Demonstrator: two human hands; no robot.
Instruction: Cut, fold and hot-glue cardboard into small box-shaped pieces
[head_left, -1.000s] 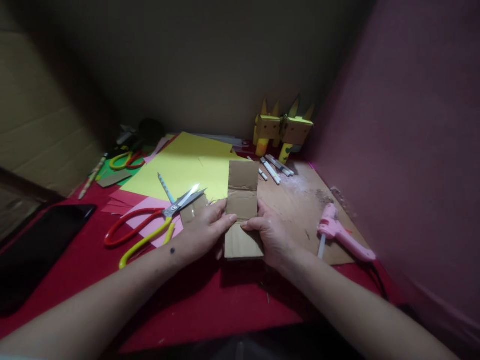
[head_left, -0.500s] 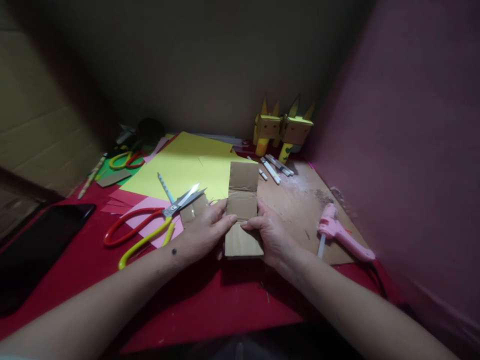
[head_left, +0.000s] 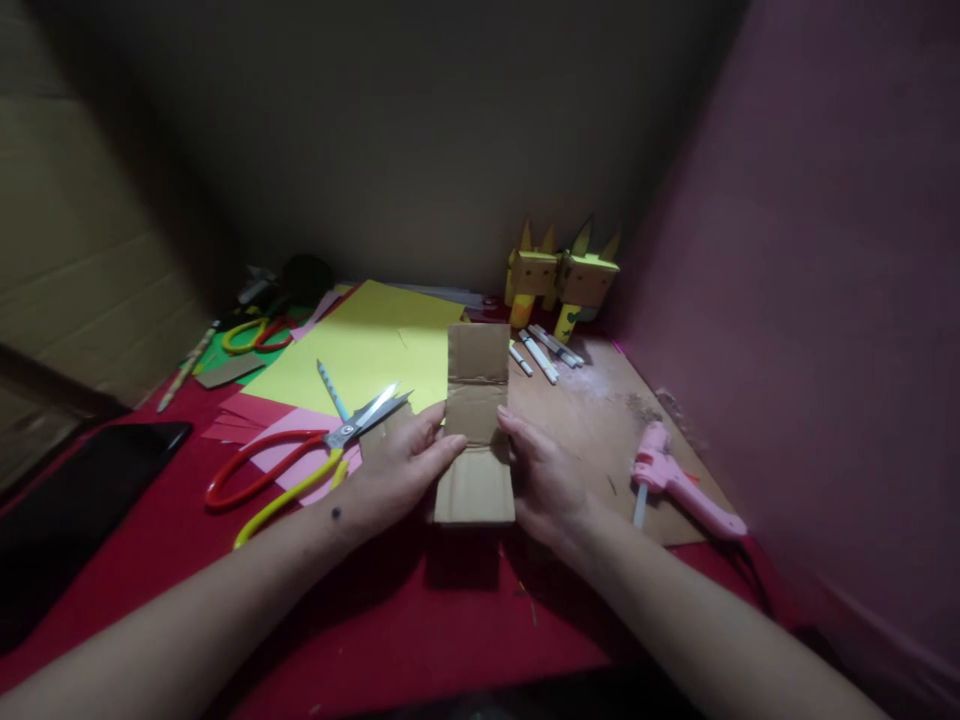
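L hand [head_left: 401,465] & R hand [head_left: 551,485] gripping opp. edges of the creased cardboard [head_left: 478,412] now, & too hard a squeeze cd prob. buckle it at a fold!

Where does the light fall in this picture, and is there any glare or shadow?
Head view: yellow paper brightly lit, back wall dim; head view: a pale glint on a blade of the scissors; head view: a dark shadow on the red surface below the folded cardboard.

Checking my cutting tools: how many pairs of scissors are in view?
2. The larger scissors lie just left of the left hand, blades partly open; the second pair is farther back at left, only its handles clear. More may be hidden.
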